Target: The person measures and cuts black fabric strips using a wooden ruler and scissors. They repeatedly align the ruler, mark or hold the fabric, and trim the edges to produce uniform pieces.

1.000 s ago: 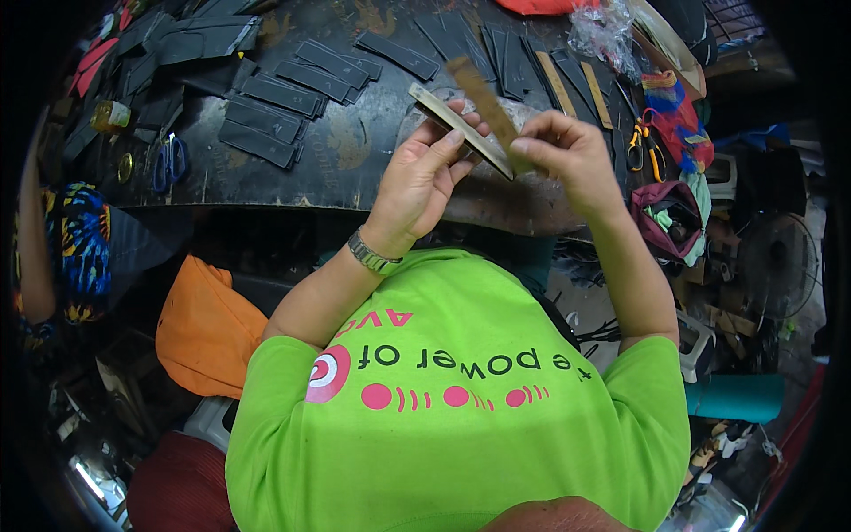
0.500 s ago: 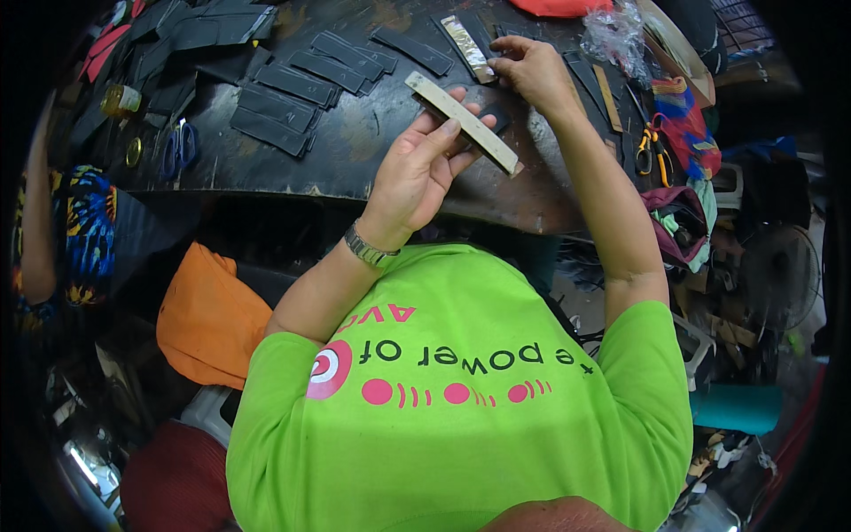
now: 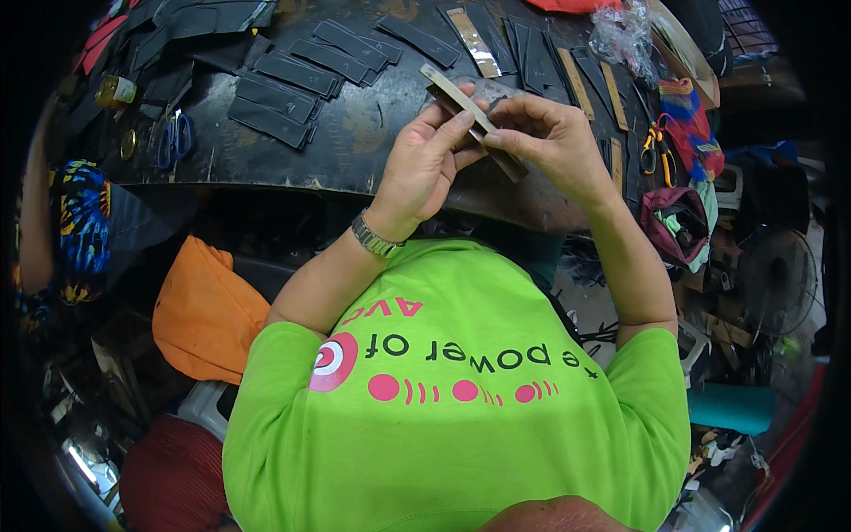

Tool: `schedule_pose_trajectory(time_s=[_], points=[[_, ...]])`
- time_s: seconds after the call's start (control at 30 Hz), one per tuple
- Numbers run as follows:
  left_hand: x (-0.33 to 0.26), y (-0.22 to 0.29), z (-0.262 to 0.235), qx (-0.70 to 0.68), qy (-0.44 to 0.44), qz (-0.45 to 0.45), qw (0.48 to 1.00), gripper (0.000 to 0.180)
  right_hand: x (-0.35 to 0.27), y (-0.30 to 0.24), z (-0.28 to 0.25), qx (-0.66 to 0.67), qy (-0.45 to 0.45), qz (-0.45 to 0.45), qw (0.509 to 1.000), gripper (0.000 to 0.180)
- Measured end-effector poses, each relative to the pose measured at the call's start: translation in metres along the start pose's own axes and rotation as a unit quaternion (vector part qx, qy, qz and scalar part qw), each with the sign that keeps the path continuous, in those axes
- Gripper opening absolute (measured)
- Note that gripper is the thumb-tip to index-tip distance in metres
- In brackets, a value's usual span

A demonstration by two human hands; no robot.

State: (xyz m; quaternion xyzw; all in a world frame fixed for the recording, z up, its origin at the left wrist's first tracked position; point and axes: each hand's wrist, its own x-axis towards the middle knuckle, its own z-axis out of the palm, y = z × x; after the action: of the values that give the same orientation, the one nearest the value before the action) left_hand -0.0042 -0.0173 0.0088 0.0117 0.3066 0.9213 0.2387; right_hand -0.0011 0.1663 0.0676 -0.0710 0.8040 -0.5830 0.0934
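Hands point(image 3: 428, 161) — both gripping a narrow beige strip point(image 3: 454, 91).

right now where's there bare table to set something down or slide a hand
Bare table shows between the stacked black strips and the left hand, down to the near edge. A smaller patch lies between those strips and the blue scissors. It is crowded at far left with dark pieces, and beyond the right hand with tan strips.
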Motion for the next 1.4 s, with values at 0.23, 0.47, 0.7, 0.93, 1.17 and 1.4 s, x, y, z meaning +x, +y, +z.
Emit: schedule_pose_trajectory(time_s=[0.23,0.47,0.7,0.93,1.17,1.4], points=[[0.0,0.0,-0.001,0.024,-0.006,0.006,1.0,0.04,-0.001,0.01,-0.003,0.035,0.004,0.009,0.999,0.021],[0.002,-0.001,-0.006,0.027,-0.015,0.009,0.999,0.031,0.0,0.018,-0.008,0.141,0.008,0.073,0.987,0.022],[0.003,-0.002,-0.008,0.032,-0.021,0.006,0.999,0.023,-0.003,0.023,-0.013,0.277,0.017,0.175,0.945,0.018],[0.003,-0.003,-0.009,0.018,-0.018,-0.002,1.0,0.021,-0.002,0.021,-0.018,0.289,-0.015,0.2,0.936,0.02],[0.001,-0.002,-0.008,0.042,-0.01,-0.006,0.999,0.022,-0.005,0.025,-0.016,0.226,-0.009,0.164,0.96,0.017],[-0.005,0.003,0.0,-0.02,-0.028,-0.007,0.999,0.027,0.0,0.026,-0.026,0.141,0.073,0.08,0.984,0.016]])
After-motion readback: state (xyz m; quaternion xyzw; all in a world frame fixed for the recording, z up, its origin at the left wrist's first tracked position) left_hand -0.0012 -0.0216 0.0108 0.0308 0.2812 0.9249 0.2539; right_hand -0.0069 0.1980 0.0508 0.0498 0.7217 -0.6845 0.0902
